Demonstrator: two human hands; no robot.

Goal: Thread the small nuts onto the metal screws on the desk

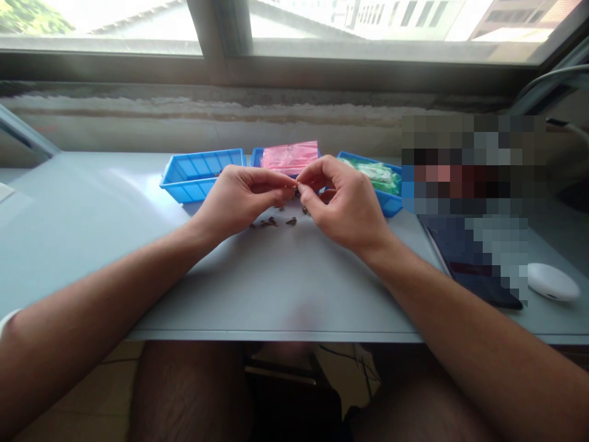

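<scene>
Over the middle of the grey table, my left hand (243, 199) and my right hand (343, 202) meet at the fingertips. Both are closed in a pinch on something tiny between them, too small to make out. Below the fingers, several small brownish metal pieces that look like screws (291, 221) lie scattered on the tabletop. Partly behind my left hand stands a blue bin (197, 191); a bit of its contents shows near the knuckles. Behind both hands, a second blue bin (256, 157) holds pink plastic bags (289, 158).
A third blue bin (391, 204) with green-and-clear plastic bags (380, 175) sits right of my right hand. Further right are a dark flat object (460, 270), a white computer mouse (552, 281) and a blurred-out patch. A window (299, 49) and its ledge run behind the table (285, 294).
</scene>
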